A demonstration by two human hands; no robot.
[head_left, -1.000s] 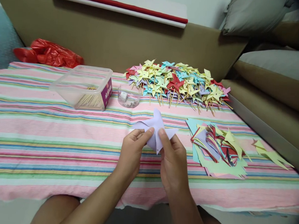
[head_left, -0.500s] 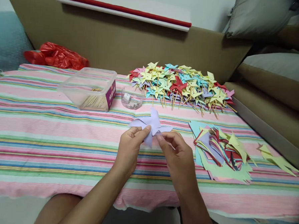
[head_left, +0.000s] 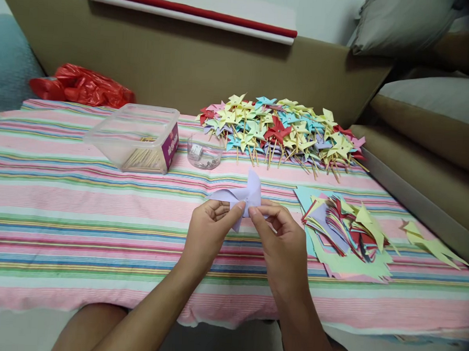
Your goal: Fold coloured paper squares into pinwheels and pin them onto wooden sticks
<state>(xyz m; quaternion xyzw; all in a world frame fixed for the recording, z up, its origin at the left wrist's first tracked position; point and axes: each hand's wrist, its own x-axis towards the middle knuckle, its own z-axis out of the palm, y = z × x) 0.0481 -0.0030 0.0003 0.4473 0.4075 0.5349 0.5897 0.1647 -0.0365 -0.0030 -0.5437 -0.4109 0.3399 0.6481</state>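
Note:
Between my two hands is a lavender paper pinwheel [head_left: 252,189], held just above the striped cloth [head_left: 99,205]. The thumb and fingers of my left hand [head_left: 212,226] pinch it near its centre from the left. From the right, my right hand [head_left: 282,241] grips it with thumb and forefinger close to the other thumb. One blade points up and another stretches left; my fingers cover part of the right and lower blades. No stick shows on this pinwheel.
Beyond my hands stands a clear plastic box [head_left: 135,123] of wooden sticks, beside a small clear dish [head_left: 204,155] with tiny metallic pieces. Finished pinwheels [head_left: 284,128] are heaped at the back. Right of me lie stacked coloured papers [head_left: 345,233] and a loose yellow cut paper [head_left: 431,246].
My left thumb has moved right to the pinwheel's centre, and the pinwheel has turned slightly. My right thumb now presses on its front. The whole view has shifted a little.

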